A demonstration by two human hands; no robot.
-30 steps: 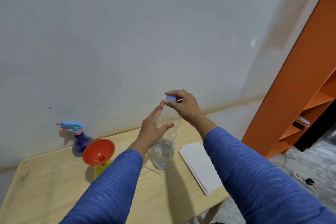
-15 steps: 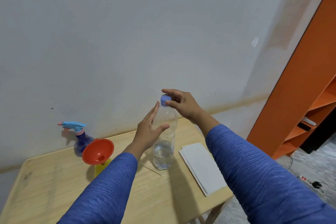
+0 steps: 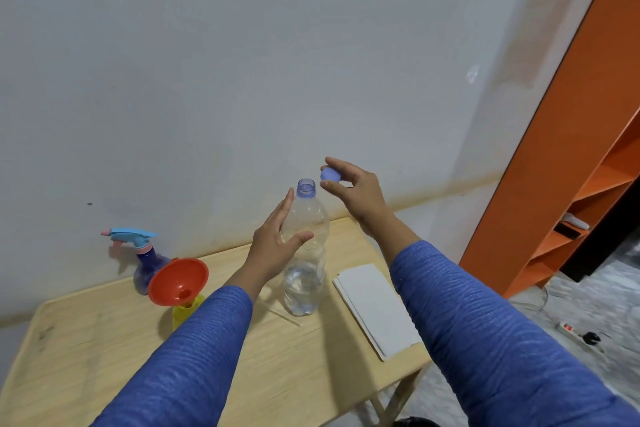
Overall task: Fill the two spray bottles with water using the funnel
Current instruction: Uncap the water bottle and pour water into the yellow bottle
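Holding the blue cap (image 3: 329, 174) pinched between thumb and fingertips, the right hand (image 3: 356, 192) sits just right of the open neck of the water bottle (image 3: 304, 253), and the cap is clear of the threads. The left hand (image 3: 277, 243) has its fingers nearly straight along the bottle's left shoulder, thumb across the front, steadying rather than gripping it. Water fills only the lower part of the bottle, which stands upright mid-table. The red funnel (image 3: 178, 282) already sits in the mouth of the yellow bottle (image 3: 185, 312) to the left, tilted toward the camera; the purple spray bottle (image 3: 147, 267), trigger head on, stands just behind it near the wall. To do this step well, I would park the cap on the table (image 3: 86, 340) away from the white paper (image 3: 375, 305), take a full grip on the thin bottle low down so it does not buckle, straighten the funnel, and pour slowly into its centre.
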